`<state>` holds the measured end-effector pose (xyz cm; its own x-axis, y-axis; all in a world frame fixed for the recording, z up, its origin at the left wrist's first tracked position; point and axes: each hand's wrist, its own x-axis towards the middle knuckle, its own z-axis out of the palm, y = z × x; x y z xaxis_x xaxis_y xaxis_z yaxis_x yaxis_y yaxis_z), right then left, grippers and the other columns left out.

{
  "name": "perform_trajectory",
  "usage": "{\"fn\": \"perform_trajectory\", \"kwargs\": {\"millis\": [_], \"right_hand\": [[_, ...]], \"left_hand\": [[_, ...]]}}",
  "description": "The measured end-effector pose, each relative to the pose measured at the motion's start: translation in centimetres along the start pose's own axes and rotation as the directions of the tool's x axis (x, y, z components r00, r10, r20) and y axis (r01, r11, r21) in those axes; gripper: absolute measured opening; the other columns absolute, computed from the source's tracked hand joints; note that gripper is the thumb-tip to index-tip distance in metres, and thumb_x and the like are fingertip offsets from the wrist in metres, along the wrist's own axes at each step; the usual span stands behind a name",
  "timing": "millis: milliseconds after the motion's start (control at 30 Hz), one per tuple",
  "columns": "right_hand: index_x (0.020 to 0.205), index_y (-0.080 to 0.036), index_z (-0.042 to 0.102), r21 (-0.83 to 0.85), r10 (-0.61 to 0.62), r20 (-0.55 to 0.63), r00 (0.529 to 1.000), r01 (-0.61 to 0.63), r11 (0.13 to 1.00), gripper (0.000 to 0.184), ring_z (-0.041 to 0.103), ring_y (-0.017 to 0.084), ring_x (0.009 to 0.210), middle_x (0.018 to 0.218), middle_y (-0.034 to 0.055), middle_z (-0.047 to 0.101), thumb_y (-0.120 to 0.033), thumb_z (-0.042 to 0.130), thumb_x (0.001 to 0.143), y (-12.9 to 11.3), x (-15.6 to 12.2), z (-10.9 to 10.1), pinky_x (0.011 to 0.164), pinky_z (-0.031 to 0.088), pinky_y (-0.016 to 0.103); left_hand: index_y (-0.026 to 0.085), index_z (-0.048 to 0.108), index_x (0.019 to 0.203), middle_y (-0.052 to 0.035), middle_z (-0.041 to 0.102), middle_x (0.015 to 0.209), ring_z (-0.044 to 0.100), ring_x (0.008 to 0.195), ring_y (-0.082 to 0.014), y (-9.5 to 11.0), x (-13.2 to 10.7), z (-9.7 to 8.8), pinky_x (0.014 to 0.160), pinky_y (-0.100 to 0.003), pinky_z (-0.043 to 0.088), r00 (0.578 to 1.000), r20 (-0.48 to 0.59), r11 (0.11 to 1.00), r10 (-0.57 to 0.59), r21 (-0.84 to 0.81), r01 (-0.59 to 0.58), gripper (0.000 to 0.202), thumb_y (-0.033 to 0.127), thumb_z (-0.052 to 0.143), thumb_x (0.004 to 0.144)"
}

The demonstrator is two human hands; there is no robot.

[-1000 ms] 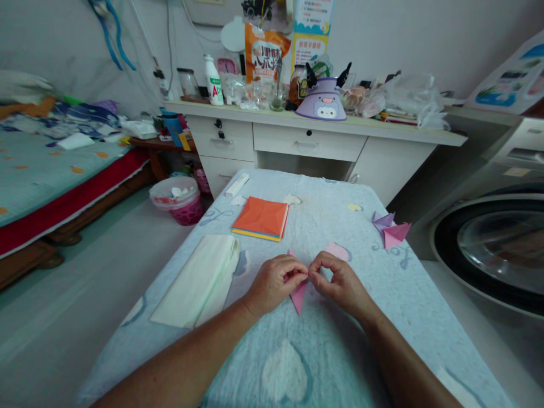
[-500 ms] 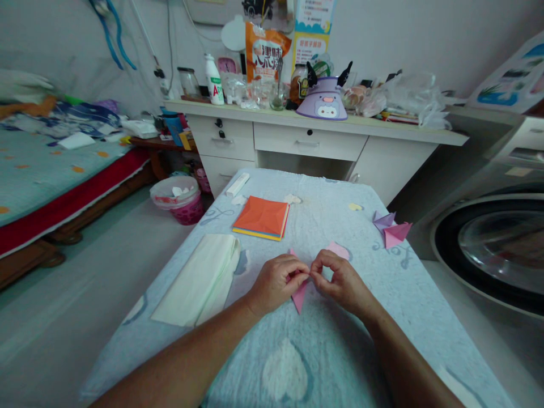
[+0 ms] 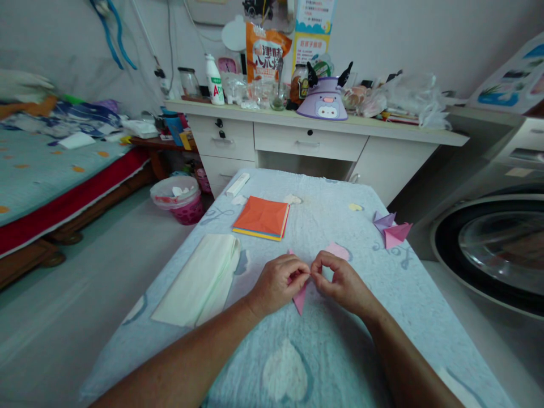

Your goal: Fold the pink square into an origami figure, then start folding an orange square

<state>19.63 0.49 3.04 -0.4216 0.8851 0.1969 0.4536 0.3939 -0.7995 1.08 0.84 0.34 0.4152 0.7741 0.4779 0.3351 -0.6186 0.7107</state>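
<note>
a pink folded paper (image 3: 300, 301) is pinched by the left hand (image 3: 280, 280) over the table's (image 3: 327, 215) middle — the right hand (image 3: 340, 280) is closed, thumb to finger, just beside; whether paper is gripped there cannot be told. an orange-topped paper stack (image 3: 262, 217) is set farther left.

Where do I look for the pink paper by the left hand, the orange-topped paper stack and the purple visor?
Pink paper (image 3: 300, 300), head view: lower flap.
Orange-topped paper stack (image 3: 262, 216), head view: top sheet.
Purple visor (image 3: 326, 106), head view: printed front.
</note>
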Motion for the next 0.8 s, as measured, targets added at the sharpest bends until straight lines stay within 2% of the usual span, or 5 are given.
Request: {"fn": "perform_trajectory", "kwargs": {"millis": [200,800], "right_hand": [[0.074,-0.019,0.054,0.003,0.027,0.014,1.0,-0.027,1.0,0.009,0.053,0.014,0.072,0.075,-0.0004,0.057,-0.013,0.053,0.08,-0.23,-0.08,0.01,0.069,0.04,0.025],[0.073,-0.019,0.056,0.063,0.043,0.017,0.999,-0.044,0.997,0.01,0.052,0.013,0.071,0.073,-0.0004,0.056,-0.019,0.054,0.083,0.05,-0.22,-0.04,0.068,0.039,0.024]], "left_hand": [[0.019,0.065,0.08,-0.001,0.066,0.076,0.06,0.071,-0.0121,0.25,0.11,-0.05,0.073,-0.024,0.049,0.999,-0.004,0.998,-0.052,-0.04,0.052,0.011,0.012,0.057,0.082],[0.019,0.068,0.08,-0.0014,0.068,0.077,0.062,0.073,-0.013,-0.07,-0.01,-0.01,0.075,-0.025,0.049,1.0,-0.023,0.998,-0.022,-0.059,0.02,0.015,0.006,0.059,0.08]]}}
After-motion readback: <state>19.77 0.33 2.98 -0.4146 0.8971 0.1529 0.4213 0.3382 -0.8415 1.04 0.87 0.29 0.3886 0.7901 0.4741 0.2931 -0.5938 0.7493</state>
